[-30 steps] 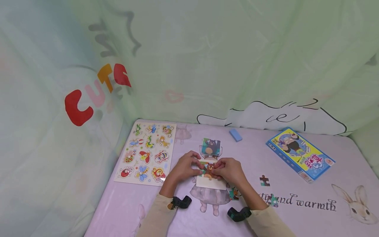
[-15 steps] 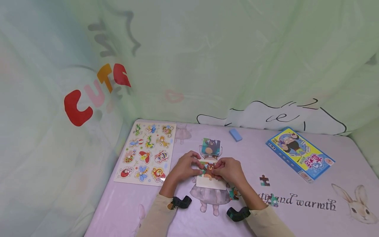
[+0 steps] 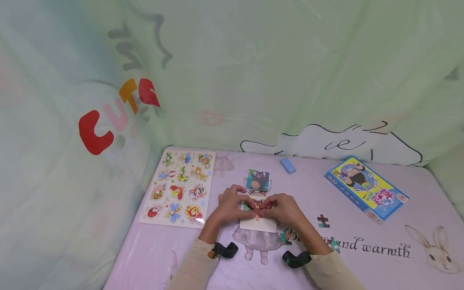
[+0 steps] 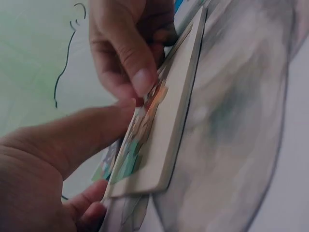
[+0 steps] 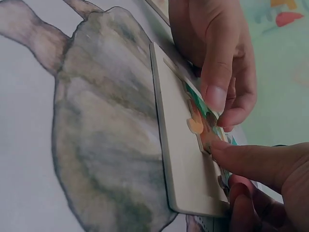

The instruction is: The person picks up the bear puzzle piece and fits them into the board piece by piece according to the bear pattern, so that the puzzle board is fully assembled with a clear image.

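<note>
Together, left hand (image 3: 233, 206) and right hand (image 3: 284, 210) pinch bear puzzle pieces (image 3: 257, 204) above a lilac table (image 3: 141, 257), green drapes (image 3: 224, 72) behind.

Green drapes (image 3: 275, 72) (softly creased) back a lilac table (image 3: 141, 262).

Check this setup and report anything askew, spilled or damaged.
Nothing looks spilled or visibly damaged. The blue-and-yellow box lies askew, at a slant to the puzzle board. Loose puzzle pieces lie scattered off that board, perhaps simply not yet placed.
</note>
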The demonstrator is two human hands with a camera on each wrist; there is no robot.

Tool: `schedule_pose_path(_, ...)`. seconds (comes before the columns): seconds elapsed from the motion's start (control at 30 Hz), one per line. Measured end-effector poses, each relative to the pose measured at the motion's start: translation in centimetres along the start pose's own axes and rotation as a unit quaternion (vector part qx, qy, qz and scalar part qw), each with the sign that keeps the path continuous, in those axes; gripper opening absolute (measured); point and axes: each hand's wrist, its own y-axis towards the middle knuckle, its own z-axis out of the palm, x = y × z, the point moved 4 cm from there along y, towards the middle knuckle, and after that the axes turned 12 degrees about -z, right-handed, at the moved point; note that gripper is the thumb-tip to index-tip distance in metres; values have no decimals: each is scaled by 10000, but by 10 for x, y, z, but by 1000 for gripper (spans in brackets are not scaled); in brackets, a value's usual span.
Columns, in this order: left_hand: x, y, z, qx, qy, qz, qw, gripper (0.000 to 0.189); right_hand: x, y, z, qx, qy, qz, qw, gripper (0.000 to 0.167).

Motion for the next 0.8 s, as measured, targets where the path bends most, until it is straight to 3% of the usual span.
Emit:
schedule_pose_path(0.2, -5, -2, 4, -193, 210, -191, 9994, 19, -1, 0, 1, 54, 21, -46, 10000, 12)
schedule_pose_path(0.57, -7, -4, 2, -282, 180, -151, 9993, 19, 1, 0, 1, -22, -127, -246, 9996, 14)
schedule_pose_path(0.8, -6, -2, 3, -259, 173, -233, 9992, 18, 1, 1, 2, -50, -198, -121, 9997, 13)
